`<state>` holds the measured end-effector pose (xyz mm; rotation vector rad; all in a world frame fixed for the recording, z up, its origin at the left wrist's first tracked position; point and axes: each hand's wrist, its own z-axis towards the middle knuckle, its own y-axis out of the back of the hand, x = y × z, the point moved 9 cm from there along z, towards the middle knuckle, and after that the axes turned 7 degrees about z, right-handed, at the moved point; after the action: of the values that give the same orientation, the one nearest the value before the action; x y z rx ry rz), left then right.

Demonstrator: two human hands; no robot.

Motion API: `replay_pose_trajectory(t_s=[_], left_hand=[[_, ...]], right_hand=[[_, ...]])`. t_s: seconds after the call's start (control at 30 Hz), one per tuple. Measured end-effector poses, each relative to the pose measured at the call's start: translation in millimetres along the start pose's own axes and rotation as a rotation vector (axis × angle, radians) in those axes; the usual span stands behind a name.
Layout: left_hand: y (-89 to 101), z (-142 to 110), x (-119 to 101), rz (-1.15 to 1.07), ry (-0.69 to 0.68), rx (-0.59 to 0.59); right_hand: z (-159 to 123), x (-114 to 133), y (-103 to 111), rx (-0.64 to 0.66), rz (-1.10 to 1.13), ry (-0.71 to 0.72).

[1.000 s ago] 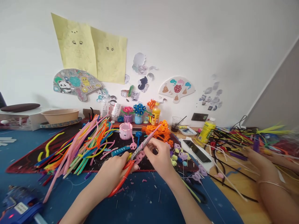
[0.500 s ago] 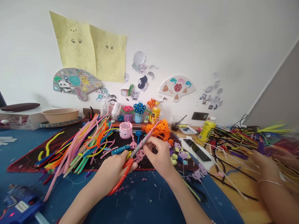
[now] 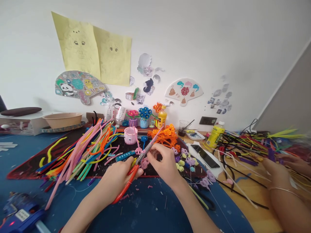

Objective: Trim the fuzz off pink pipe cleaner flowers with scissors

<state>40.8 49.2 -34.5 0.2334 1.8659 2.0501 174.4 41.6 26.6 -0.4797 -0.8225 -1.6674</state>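
The left hand [image 3: 118, 176] wraps its fingers around the handles of the orange-handled scissors [image 3: 131, 181], whose blades point to one o'clock. The right hand [image 3: 165, 161] has thumb and forefinger pressed together beside the blades, seemingly pinching the pink fuzzy stem [image 3: 159, 130]; the exact grip is hard to see. The pink looped piece [image 3: 144, 163] lies just under the blades, already curled into loops, while the stem's upper end is straight and unlooped. Whether a cut has been made, one cannot tell.

At eleven o'clock stands the pink cup [image 3: 130, 137], formed but with no flower head visible in it. At twelve, the blue potted flowers [image 3: 145, 115] look complete. Orange looped pieces [image 3: 167, 137] at one o'clock are shaped but unpotted, and the loose fuzzy stems [image 3: 75, 145] at ten remain unshaped.
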Motion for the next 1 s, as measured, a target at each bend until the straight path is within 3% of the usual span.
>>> replay_pose_trajectory(t_s=[0.5, 0.8, 1.0], left_hand=[[-0.1, 2, 0, -0.017, -0.002, 0.027], [-4.8, -1, 2, -0.009, 0.000, 0.005], [0.6, -1, 2, 0.008, 0.019, 0.029]], right_hand=[[3, -10, 14, -0.082, 0.096, -0.057], [0, -5, -5, 0.024, 0.077, -0.037], [0, -7, 0, -0.009, 0.066, -0.043]])
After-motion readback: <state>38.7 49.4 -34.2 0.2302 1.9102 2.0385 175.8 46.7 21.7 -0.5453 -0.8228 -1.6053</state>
